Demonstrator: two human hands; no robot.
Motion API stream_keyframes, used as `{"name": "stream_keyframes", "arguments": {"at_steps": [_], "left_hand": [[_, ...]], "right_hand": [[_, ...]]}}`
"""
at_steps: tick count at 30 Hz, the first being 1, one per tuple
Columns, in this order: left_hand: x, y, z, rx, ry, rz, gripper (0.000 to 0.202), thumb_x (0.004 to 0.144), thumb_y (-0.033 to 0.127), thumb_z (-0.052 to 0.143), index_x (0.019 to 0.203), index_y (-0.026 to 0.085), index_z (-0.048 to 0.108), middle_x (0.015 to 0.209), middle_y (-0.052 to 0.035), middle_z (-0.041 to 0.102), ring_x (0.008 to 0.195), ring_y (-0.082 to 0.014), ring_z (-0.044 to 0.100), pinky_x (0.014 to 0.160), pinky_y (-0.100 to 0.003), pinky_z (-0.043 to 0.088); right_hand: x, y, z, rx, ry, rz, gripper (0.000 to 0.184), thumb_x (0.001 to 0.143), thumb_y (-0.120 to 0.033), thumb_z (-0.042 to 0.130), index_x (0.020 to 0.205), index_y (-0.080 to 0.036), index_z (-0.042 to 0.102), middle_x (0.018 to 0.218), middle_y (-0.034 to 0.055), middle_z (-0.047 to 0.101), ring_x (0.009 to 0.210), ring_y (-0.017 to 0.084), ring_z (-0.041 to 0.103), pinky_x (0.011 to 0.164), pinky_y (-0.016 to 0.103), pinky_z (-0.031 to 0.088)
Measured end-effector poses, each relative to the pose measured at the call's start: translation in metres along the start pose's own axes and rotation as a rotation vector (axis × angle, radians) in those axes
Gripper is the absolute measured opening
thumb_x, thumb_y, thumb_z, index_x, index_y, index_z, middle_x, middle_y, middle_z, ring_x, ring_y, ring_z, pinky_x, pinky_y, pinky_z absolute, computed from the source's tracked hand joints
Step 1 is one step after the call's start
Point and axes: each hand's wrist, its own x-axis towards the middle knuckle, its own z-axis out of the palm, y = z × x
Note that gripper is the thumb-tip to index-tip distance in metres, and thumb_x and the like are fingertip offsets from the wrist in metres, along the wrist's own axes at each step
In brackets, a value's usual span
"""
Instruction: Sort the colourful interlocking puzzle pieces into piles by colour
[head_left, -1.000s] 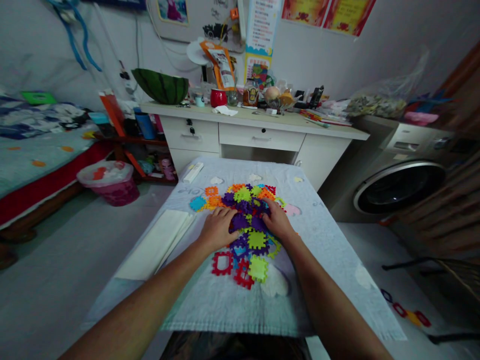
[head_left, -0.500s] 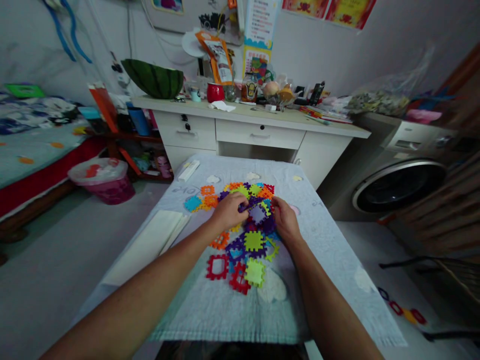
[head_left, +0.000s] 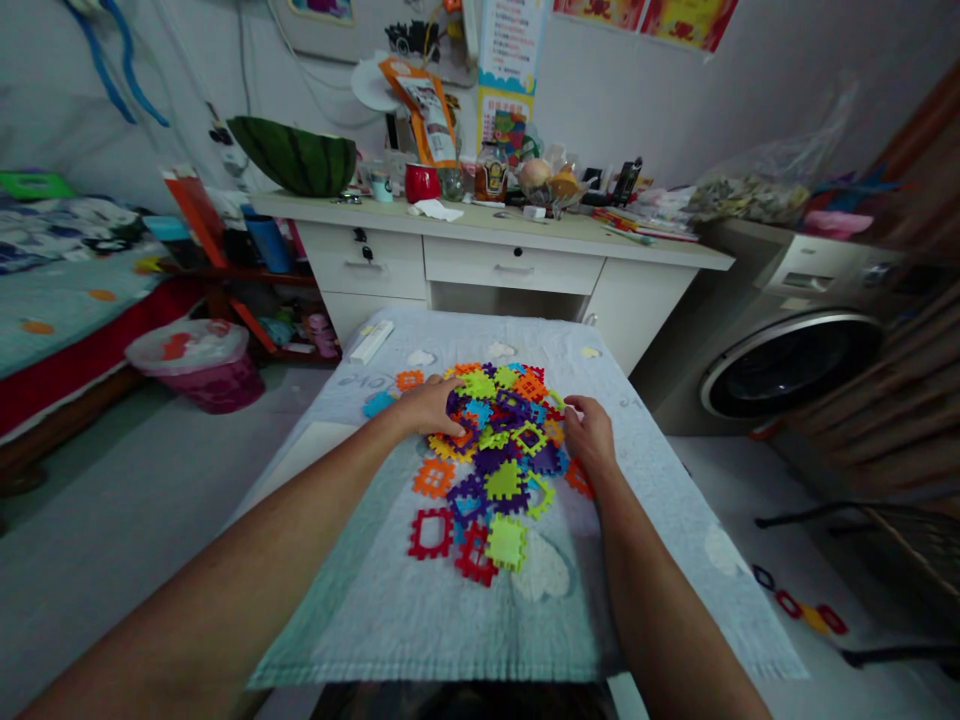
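Observation:
Between my hands lies a heap of colourful plastic interlocking tiles, some solid and some framed, with toothed edges. My left hand [head_left: 431,408] rests at the heap's left side, thumb and fingers apart, close to an orange tile [head_left: 463,432]. My right hand [head_left: 589,430] is at the right side, its fingertips by a lime frame tile [head_left: 554,400] and its fingers partly hidden; it appears open. Nearer to me lie a solid lime tile [head_left: 507,543], a red frame tile [head_left: 431,534] and an orange window tile [head_left: 434,478]. A blue tile [head_left: 379,404] sits partly behind my left forearm.
A pale cloth [head_left: 360,600] covers the table. A long white box [head_left: 372,342] lies at its far left corner. Behind stands a white desk [head_left: 480,225] with a watermelon half [head_left: 296,157]. To the right is a washing machine [head_left: 780,330]; several tiles [head_left: 814,618] lie on the floor.
My hands have moved apart, the left one leftwards and the right one slightly rightwards. More of the tile heap shows between them, and an orange tile now shows beside my right wrist.

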Motion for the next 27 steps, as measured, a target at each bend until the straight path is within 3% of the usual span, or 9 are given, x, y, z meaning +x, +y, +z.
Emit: {"name": "stream_keyframes", "arguments": {"at_steps": [7, 13, 18, 23, 27], "left_hand": [[-0.015, -0.006, 0.013, -0.045, 0.159, 0.027, 0.054, 0.065, 0.03, 0.067, 0.118, 0.022, 0.063, 0.117, -0.0077, 0.058, 0.105, -0.0252, 0.061, 0.093, -0.034, 0.048], [-0.025, -0.011, 0.012, -0.189, 0.272, 0.019, 0.034, 0.067, 0.027, 0.063, 0.1, 0.021, 0.067, 0.101, -0.0046, 0.063, 0.097, -0.023, 0.061, 0.089, -0.034, 0.05], [-0.037, -0.015, 0.0, -0.386, 0.339, -0.018, 0.036, 0.067, 0.031, 0.064, 0.101, 0.019, 0.066, 0.099, -0.0046, 0.068, 0.091, -0.0226, 0.065, 0.083, -0.034, 0.053], [-0.059, -0.024, -0.012, -0.694, 0.29, -0.07, 0.049, 0.065, 0.041, 0.07, 0.108, 0.016, 0.064, 0.095, -0.0044, 0.072, 0.083, -0.0216, 0.067, 0.077, -0.034, 0.055], [-0.063, -0.022, -0.018, -0.757, 0.424, -0.15, 0.047, 0.063, 0.042, 0.073, 0.101, 0.016, 0.065, 0.09, -0.0027, 0.071, 0.077, -0.0187, 0.065, 0.074, -0.032, 0.053]], "right_hand": [[-0.001, 0.0, 0.005, 0.005, -0.052, 0.018, 0.033, 0.084, -0.03, 0.046, 0.102, -0.016, 0.071, 0.104, 0.0127, 0.071, 0.098, 0.025, 0.063, 0.093, 0.041, 0.048], [-0.001, 0.002, 0.008, 0.017, -0.076, 0.026, 0.03, 0.084, -0.027, 0.046, 0.099, -0.018, 0.071, 0.101, 0.0102, 0.071, 0.096, 0.023, 0.064, 0.091, 0.038, 0.05], [-0.001, 0.003, 0.008, 0.006, -0.093, 0.035, 0.03, 0.082, -0.026, 0.047, 0.097, -0.019, 0.071, 0.098, 0.009, 0.072, 0.094, 0.022, 0.064, 0.09, 0.037, 0.05], [-0.002, 0.0, 0.006, 0.014, -0.112, 0.049, 0.031, 0.082, -0.026, 0.046, 0.097, -0.018, 0.071, 0.096, 0.0087, 0.072, 0.09, 0.022, 0.065, 0.087, 0.037, 0.05], [-0.003, -0.002, 0.006, 0.014, -0.103, 0.049, 0.03, 0.081, -0.026, 0.045, 0.096, -0.019, 0.071, 0.095, 0.0078, 0.072, 0.089, 0.022, 0.064, 0.086, 0.036, 0.049]]}}
